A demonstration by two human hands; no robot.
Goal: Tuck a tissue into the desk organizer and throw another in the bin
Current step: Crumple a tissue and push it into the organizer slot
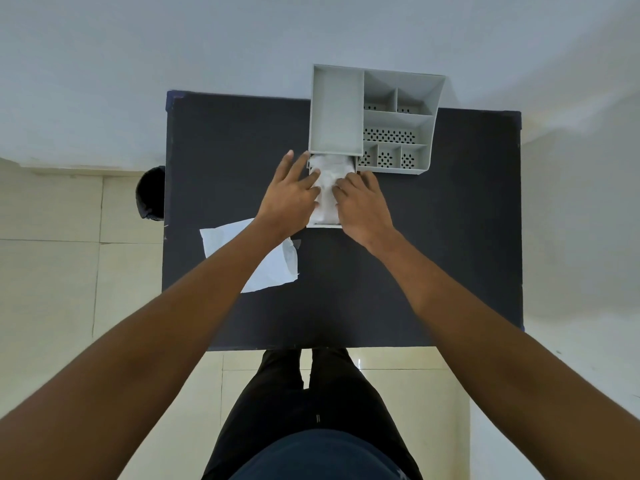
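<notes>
A grey desk organizer (374, 116) stands at the far edge of the dark table (433, 237). Its white drawer (322, 225) is pulled out toward me, and a crumpled white tissue (329, 178) lies in it. My left hand (289, 195) rests on the drawer's left side with fingers spread, fingertips on the tissue. My right hand (363, 206) presses on the tissue from the right with fingers bent. A second white tissue (225, 242) lies flat on the table to the left, partly under my left forearm. A black bin (150, 192) stands on the floor beyond the table's left edge.
The organizer has several perforated compartments on its right side and one tall plain compartment on its left. A pale wall rises behind the table. Tiled floor lies to the left and at my feet. My legs stand at the table's near edge.
</notes>
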